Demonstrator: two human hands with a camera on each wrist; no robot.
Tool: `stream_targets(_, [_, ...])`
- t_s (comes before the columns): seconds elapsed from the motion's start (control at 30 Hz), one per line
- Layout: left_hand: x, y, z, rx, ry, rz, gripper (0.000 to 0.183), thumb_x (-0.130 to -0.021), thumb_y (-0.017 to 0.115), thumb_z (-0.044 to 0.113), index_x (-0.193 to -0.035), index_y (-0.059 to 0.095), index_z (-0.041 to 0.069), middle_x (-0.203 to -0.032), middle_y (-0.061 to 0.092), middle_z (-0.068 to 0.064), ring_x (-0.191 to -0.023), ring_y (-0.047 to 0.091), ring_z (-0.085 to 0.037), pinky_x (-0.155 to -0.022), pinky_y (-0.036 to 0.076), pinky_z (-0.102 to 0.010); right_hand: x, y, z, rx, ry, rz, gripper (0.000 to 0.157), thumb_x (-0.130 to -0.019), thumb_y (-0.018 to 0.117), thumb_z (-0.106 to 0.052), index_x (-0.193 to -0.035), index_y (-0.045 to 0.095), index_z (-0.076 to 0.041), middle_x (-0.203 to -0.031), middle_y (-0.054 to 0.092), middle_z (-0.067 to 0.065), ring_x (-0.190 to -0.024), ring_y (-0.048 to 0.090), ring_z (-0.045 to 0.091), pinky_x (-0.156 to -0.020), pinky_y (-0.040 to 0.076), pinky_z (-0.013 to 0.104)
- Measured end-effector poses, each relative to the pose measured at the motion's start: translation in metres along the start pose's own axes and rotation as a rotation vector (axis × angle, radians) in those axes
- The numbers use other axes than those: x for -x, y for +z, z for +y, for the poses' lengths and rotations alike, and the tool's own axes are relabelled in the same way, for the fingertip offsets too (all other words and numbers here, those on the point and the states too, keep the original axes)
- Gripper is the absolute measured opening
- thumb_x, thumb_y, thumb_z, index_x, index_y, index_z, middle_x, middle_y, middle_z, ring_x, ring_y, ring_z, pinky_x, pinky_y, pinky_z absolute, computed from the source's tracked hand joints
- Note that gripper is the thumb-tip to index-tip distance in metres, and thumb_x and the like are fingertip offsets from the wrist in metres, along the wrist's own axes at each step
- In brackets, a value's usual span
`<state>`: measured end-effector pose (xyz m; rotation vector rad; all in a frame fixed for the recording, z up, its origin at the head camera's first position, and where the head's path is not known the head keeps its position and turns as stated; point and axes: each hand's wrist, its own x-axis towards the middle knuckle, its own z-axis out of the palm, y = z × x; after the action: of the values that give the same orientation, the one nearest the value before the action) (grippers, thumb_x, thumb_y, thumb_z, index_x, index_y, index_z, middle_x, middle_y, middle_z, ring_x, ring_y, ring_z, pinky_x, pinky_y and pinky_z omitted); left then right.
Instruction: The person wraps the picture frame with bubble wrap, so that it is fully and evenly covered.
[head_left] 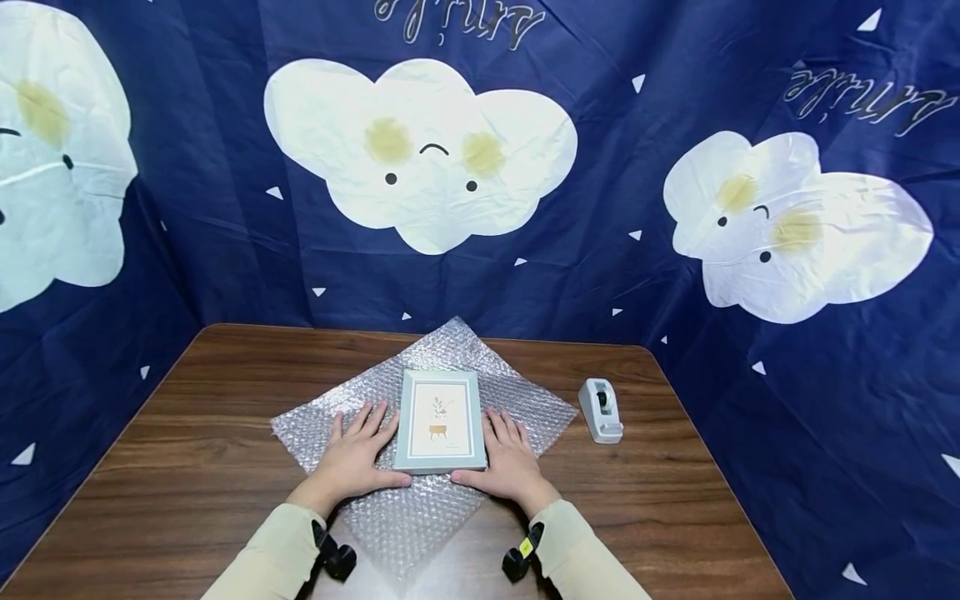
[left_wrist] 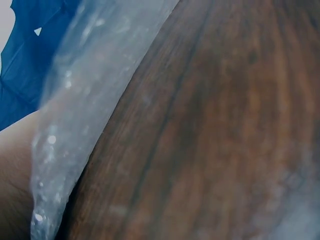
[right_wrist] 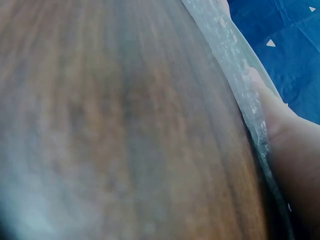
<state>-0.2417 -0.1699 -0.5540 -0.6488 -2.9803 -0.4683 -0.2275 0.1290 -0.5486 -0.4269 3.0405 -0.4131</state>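
A picture frame [head_left: 441, 421] with a pale blue-green border and a plant print lies flat on a sheet of bubble wrap [head_left: 420, 521], which is turned cornerwise on the table. On the frame's left side my left hand [head_left: 355, 460] rests on the wrap, fingers spread and straight, thumb by the frame's lower left corner. My right hand [head_left: 509, 460] mirrors it along the right side, its fingers next to the frame's edge and its thumb at the lower right corner. Close up, the left wrist view has the wrap's edge [left_wrist: 95, 100] in front of part of the left hand [left_wrist: 17, 175].
A white tape dispenser [head_left: 601, 411] stands on the wooden table [head_left: 660, 500] to the right of the bubble wrap. Behind the table's back edge hangs a dark blue cloth [head_left: 600, 275] printed with white clouds. Dark wrist cameras [head_left: 335, 557] sit at both cuffs.
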Motion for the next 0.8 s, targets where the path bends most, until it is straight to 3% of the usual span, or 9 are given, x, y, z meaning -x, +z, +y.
stream_targets(0.23, [0.000,0.001,-0.001,0.012,0.000,0.017,0.121,-0.066,0.060,0.091,-0.157,0.039,0.014,-0.165,0.026,-0.017,-0.152,0.018,-0.043,-0.114,0.005,-0.074,-0.001,-0.011,0.001,-0.008,-0.046,-0.047,0.122,-0.075,0.060,-0.085,-0.162,0.022,-0.007,-0.167,0.020,0.013,-0.154,0.013,0.036,-0.122,0.014,0.057])
stream_targets(0.43, [-0.001,0.004,-0.002,0.009,-0.001,0.017,0.123,-0.066,0.058,0.093,-0.158,0.037,0.014,-0.165,0.026,-0.016,-0.152,0.018,-0.042,-0.114,0.004,-0.074,-0.018,-0.044,0.010,-0.079,-0.087,-0.161,0.119,-0.078,0.066,-0.077,-0.162,0.019,-0.006,-0.165,0.023,0.019,-0.152,0.017,0.042,-0.119,0.018,0.062])
stream_targets(0.63, [-0.001,0.005,-0.003,-0.002,0.004,0.012,0.123,-0.065,0.054,0.095,-0.159,0.036,0.017,-0.166,0.025,-0.014,-0.153,0.017,-0.040,-0.115,0.004,-0.073,-0.058,-0.066,0.025,-0.208,-0.052,-0.094,0.098,-0.091,0.063,-0.061,-0.161,0.022,-0.005,-0.165,0.025,0.020,-0.152,0.022,0.038,-0.119,0.024,0.057])
stream_targets(0.8, [0.000,0.006,-0.003,-0.016,-0.003,0.007,0.124,-0.065,0.053,0.097,-0.159,0.036,0.018,-0.166,0.024,-0.013,-0.153,0.018,-0.039,-0.115,0.005,-0.073,-0.096,-0.066,0.038,-0.328,0.001,-0.005,0.082,-0.099,0.061,-0.042,-0.159,0.025,0.000,-0.163,0.027,0.022,-0.150,0.026,0.037,-0.119,0.027,0.054])
